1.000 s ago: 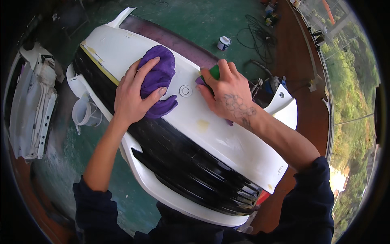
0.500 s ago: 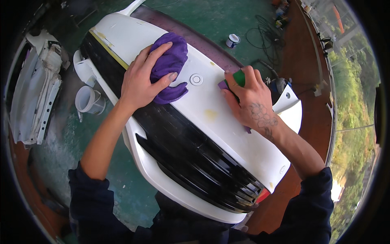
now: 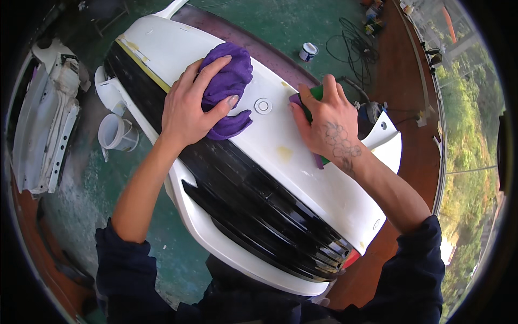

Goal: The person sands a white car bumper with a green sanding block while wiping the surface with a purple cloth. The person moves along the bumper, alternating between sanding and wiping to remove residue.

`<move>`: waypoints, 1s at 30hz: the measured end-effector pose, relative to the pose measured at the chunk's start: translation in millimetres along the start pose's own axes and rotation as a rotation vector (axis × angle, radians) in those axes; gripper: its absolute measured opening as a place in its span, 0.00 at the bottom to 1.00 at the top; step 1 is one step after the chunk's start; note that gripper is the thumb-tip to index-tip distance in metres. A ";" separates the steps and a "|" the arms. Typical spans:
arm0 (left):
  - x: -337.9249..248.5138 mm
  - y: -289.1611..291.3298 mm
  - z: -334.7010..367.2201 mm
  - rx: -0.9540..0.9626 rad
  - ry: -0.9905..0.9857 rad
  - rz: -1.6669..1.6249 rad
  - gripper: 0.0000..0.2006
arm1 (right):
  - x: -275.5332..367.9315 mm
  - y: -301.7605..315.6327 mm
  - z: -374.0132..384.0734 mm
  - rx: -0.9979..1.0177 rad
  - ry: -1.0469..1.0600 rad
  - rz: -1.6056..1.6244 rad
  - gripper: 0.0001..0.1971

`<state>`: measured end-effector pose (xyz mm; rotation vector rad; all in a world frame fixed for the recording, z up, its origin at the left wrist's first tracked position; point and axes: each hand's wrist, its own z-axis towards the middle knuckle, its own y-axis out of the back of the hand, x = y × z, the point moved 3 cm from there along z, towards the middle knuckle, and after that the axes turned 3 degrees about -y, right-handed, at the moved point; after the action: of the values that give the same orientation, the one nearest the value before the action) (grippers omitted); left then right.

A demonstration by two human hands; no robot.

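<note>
One head-worn fisheye view — looking steeply down, close over the white bumper (image 3: 302, 162) and floor (image 3: 108, 216)

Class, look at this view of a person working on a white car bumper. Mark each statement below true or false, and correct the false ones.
1. The left hand presses a purple cloth on the white bumper. True.
2. The right hand is empty. False: it holds a green and purple sanding block.
3. A small tin stands on the green floor beyond the bumper. True.
4. The bumper's grille is red. False: it is black.
</note>
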<state>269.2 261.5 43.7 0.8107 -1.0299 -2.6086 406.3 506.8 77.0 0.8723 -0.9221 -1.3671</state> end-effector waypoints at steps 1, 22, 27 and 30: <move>-3.2 -2.4 6.6 -0.015 -0.026 0.002 0.35 | -3.7 -4.7 21.3 -0.025 -0.069 0.000 0.16; -5.3 -3.7 10.0 0.033 -0.020 -0.062 0.33 | -12.9 13.0 -7.7 0.022 0.062 0.026 0.21; 1.4 2.2 4.2 -0.019 -0.021 -0.064 0.35 | -10.5 28.7 -50.4 0.088 0.158 0.102 0.20; -0.2 -0.3 7.2 -0.027 -0.054 -0.007 0.35 | -13.7 33.6 -51.3 0.120 0.193 0.121 0.19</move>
<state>265.3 265.8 47.9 0.7426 -1.0053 -2.6586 466.8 520.3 86.6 1.0054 -0.8987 -1.1119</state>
